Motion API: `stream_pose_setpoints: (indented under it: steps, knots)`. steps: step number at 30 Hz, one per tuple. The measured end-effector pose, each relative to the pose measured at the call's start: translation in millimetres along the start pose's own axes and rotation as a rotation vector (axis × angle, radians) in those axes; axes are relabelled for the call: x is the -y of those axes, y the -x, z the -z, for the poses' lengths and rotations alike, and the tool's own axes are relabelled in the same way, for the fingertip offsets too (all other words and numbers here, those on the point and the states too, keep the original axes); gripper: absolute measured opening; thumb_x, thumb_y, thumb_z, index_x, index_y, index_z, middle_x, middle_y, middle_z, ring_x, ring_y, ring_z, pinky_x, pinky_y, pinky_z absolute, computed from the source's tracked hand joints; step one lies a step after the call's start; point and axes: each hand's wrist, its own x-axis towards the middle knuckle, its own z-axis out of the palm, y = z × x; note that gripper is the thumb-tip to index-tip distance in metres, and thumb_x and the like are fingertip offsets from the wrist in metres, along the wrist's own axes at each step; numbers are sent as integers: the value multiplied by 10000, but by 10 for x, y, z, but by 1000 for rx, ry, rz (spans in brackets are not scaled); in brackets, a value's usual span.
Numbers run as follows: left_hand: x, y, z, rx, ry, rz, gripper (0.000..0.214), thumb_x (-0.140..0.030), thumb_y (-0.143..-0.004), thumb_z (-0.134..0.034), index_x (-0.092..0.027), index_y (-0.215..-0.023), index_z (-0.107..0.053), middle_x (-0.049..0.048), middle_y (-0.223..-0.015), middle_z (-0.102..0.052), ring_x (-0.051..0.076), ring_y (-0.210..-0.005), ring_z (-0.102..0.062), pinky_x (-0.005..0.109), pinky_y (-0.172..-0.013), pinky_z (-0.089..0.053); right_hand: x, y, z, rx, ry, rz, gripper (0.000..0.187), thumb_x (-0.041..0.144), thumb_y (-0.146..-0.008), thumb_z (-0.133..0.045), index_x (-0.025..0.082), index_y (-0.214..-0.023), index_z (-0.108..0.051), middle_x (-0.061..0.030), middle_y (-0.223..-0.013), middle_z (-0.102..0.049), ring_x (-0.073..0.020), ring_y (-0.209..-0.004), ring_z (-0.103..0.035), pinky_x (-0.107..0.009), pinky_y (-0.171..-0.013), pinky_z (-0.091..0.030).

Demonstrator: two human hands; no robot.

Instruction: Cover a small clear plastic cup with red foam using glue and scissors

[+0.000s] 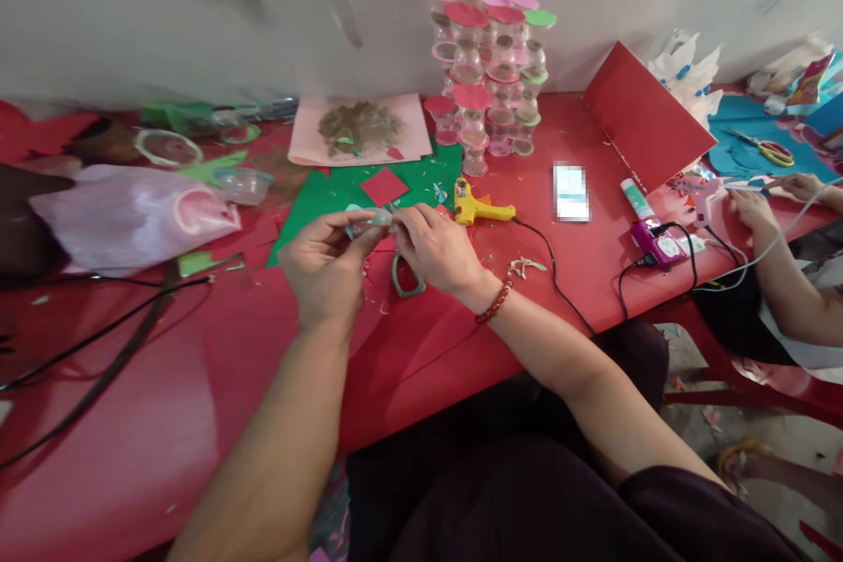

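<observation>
**Two hands meeting at a small translucent piece**

We see the left hand [329,263] pinching a small translucent piece [378,218] between thumb and fingers, held above the green sheet [322,193]; this grip presumably steadies the piece while leaving its right end accessible; there the right hand [435,248] meets it, fingers bunched together, though we cannot tell what, if anything, they pinch; the yellow glue gun [479,209] lies just beyond and to the right, probably for easy reach, its cord trailing rightward; both forearms extend from the near side and converge, the left wrist fairly straight; the right forearm, wearing a beaded bracelet [495,304], slants in from near right, its hand angled left with fingers curled.
</observation>
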Motion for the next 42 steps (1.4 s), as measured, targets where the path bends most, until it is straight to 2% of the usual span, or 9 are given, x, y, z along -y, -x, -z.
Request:
stream_pose_setpoints:
  steps: [8, 13, 18, 23, 28, 31, 33, 36, 42]
  knots:
    - [97, -31, 79, -3, -135, -66, 255, -240, -625, -814, -180, -869, -769, 29, -806, -786, 179, -728, -732, 330, -765, -608, -33, 5, 45, -32, -54, -103, 111, 221, -1049, -482, 188, -1052, -588, -79, -1039, -714, -178, -926, -670, -270, -768, -472]
    - [184, -120, 220, -41, -525, -326, 165, -297, -764, -781, -188, -888, -793, 49, -838, -785, 188, -782, -690, 341, -866, -541, 89, 18, 158, 35, -18, -146, 160, 302, -1075, -458, 207, -1040, -581, -74, -979, -741, -187, -826, -671, -268, -650, -429]
    - [224, -164, 322, -25, -706, -576, 195, -376, -878, -685, -226, -884, -810, 84, -866, -805, 232, -798, -699, 422, -1006, -466, 126, 144, 451, 55, 10, -96, 201, 134, -954, -504, 237, -1084, -617, -39, -942, -738, -168, -743, -631, -255, -578, -363]
    - [221, -181, 379, -28, -738, -694, 220, -374, -920, -652, -234, -919, -822, 120, -920, -826, 256, -791, -711, 466, -1023, -457, -355, 460, 923, -26, 79, -251, 138, 196, -878, -548, 225, -790, -651, -6, -661, -635, -138, -580, -510, -276, -560, -295]
    - [207, -174, 402, -11, -765, -753, 234, -386, -939, -644, -230, -943, -819, 117, -908, -829, 249, -777, -702, 454, -1006, -462, -1168, 643, 1283, -374, 52, -568, 227, 241, -967, -473, 202, -927, -693, -8, -680, -654, -140, -592, -539, -283, -642, -395]
    - [228, -187, 401, -22, -817, -853, 233, -375, -947, -637, -219, -942, -810, 111, -858, -825, 235, -727, -675, 422, -949, -480, -1546, 699, 1338, -446, 64, -595, 314, 274, -1026, -391, 211, -887, -665, -53, -781, -735, -178, -742, -645, -326, -773, -475]
    - [239, -202, 400, -16, -841, -929, 199, -344, -939, -652, -215, -942, -803, 102, -834, -824, 224, -700, -662, 399, -911, -487, -1716, 750, 1318, -429, 118, -557, 314, 133, -973, -368, 211, -1068, -656, -70, -919, -785, -204, -879, -676, -385, -903, -489]
    - [231, -212, 399, 2, -833, -988, 152, -286, -927, -673, -207, -961, -799, 100, -830, -824, 218, -705, -659, 381, -899, -489, -1852, 840, 1265, -325, 228, -552, 594, -45, -791, -348, 187, -1279, -593, -96, -1106, -796, -238, -1023, -671, -458, -999, -467]
    - [207, -180, 390, 33, -826, -1011, 133, -247, -906, -703, -204, -989, -798, 102, -850, -826, 219, -720, -655, 372, -894, -480, -1857, 902, 1228, -187, 307, -592, 727, -66, -713, -368, 205, -1359, -563, -83, -1206, -789, -297, -1179, -632, -473, -978, -480]
